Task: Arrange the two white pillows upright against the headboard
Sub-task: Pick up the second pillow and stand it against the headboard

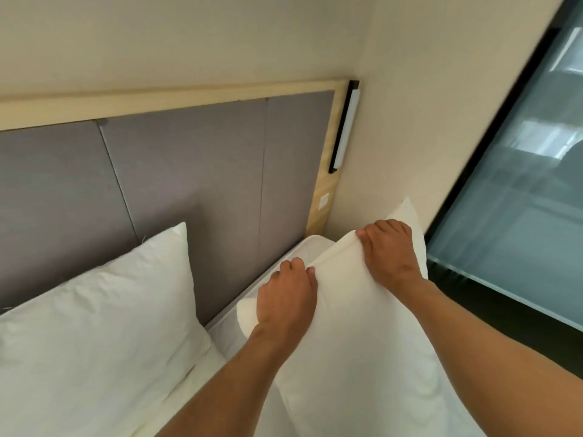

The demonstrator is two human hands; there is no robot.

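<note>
We hold the second pillow (356,326) by its top edge with both hands. Our left hand (285,299) is closed on a fold of the cover near the left corner, with the thumb and fingers pinching the cloth together. Our right hand (389,250) is closed on the same edge further right, with the fingers curled over the top. The two hands are near each other but they do not touch.

This pillow is at the right side of the bed, over the mattress (310,247), and it is not yet against the headboard (189,171). Whether its lower end rests on the bed we cannot tell, because it goes out of the picture. The first pillow (104,310) is already on the left side and leans on the headboard, more or less upright.

We judge that the pillow is light and very soft. The cover wrinkles where we pinch it, so the filling can slide down inside and the top can become flat and empty. For this reason a grip on the cloth alone is weak. It is better to take the two top corners, or to hold the sides, so the pillow keeps its shape.

The next step, as we think, is to bring it to the headboard beside the first one and press the lower edge into the mattress, so it stands and does not fold.
</note>
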